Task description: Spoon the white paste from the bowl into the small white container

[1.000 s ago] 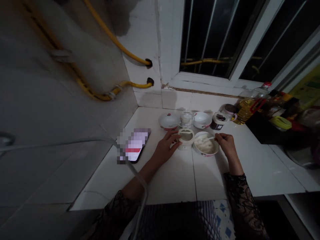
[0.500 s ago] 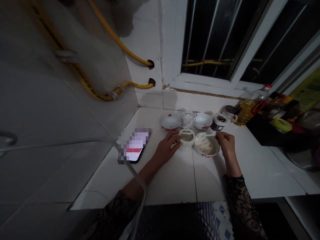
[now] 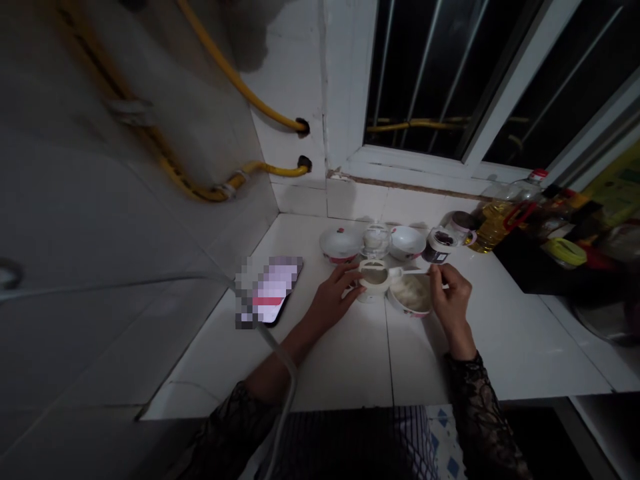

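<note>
My left hand (image 3: 334,293) grips the left side of a small open white jar (image 3: 375,293), which stands on the counter. In the pinched fingers of my right hand (image 3: 451,293) is a small white measuring spoon (image 3: 411,271). Its scoop end points left, close to the jar's right rim; whether the two touch I cannot tell. Below the spoon sits a bowl (image 3: 407,312) holding a pale, off-white powder (image 3: 411,291). My right fingers partly cover that bowl's right side.
Behind the jar are a left bowl (image 3: 340,244), a clear-walled container (image 3: 376,240) and another bowl (image 3: 407,241). A dark-labelled jar (image 3: 439,247), an oil bottle (image 3: 493,227) and a black box (image 3: 523,263) stand rightward. A phone (image 3: 275,290) lies left; a grey cable (image 3: 270,347) crosses the foreground.
My right hand has lifted the spoon out of the powder and brought its scoop leftward to the jar's rim. My left hand keeps its place on the jar.
</note>
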{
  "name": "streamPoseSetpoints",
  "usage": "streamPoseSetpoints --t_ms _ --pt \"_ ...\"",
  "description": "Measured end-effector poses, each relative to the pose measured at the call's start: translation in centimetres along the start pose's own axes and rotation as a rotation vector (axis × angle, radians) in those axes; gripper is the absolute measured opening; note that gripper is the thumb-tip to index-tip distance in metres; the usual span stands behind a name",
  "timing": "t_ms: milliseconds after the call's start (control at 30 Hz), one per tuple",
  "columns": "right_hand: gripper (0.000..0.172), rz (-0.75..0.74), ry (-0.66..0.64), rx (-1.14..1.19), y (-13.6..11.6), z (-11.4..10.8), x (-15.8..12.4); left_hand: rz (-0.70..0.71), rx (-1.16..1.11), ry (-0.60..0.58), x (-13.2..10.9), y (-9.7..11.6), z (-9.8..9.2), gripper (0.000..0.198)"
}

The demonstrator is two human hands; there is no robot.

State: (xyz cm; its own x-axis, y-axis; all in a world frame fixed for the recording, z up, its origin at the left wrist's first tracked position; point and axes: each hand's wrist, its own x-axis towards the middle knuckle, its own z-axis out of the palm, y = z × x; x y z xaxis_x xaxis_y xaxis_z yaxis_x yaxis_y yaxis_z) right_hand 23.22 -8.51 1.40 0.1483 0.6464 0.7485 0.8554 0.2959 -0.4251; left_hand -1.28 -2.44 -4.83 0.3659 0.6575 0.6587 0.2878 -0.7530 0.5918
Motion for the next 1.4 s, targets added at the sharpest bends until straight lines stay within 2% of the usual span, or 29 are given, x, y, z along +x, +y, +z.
streamPoseSetpoints --t_ms 100,200,333,400,500,600,700,900,1200,1400 --pt "0.043 0.140 -0.068 -0.030 2.2 -1.1 0.1 -0.006 -0.004 -0.003 0.0 0.0 0.1 0.019" --pt "0.043 0.163 -0.170 -0.124 3.3 -1.2 0.1 -0.001 0.001 0.004 -0.1 0.0 0.1 0.019" --pt "0.040 0.123 -0.345 -0.160 2.5 -0.1 0.0 0.016 0.001 0.008 -0.2 0.0 0.1 0.017" --pt "0.040 0.128 -0.382 -0.122 1.9 0.3 -0.1 0.008 0.002 0.002 -0.2 0.0 0.1 0.017" --pt "0.041 0.178 -0.365 -0.090 1.8 0.2 -0.1 0.000 0.009 -0.005 -0.2 0.0 0.1 0.017" --pt "0.043 0.236 -0.295 -0.121 2.5 -0.1 -0.1 0.011 0.019 0.003 -0.3 0.0 0.1 0.017" --pt "0.043 0.236 -0.253 -0.177 3.1 -0.2 -0.1 0.009 0.015 0.006 -0.3 0.1 0.1 0.016" --pt "0.042 0.234 -0.398 -0.031 2.8 0.5 -0.2 -0.004 0.006 -0.012 -0.3 0.1 0.0 0.016" --pt "0.042 0.525 -0.338 0.181 2.1 -0.1 0.1 0.009 0.015 0.004 -0.3 0.1 0.1 0.015" --pt "0.042 0.610 -0.243 0.166 2.7 -0.2 0.4 0.010 0.015 -0.002 -0.2 0.3 0.0 0.017"
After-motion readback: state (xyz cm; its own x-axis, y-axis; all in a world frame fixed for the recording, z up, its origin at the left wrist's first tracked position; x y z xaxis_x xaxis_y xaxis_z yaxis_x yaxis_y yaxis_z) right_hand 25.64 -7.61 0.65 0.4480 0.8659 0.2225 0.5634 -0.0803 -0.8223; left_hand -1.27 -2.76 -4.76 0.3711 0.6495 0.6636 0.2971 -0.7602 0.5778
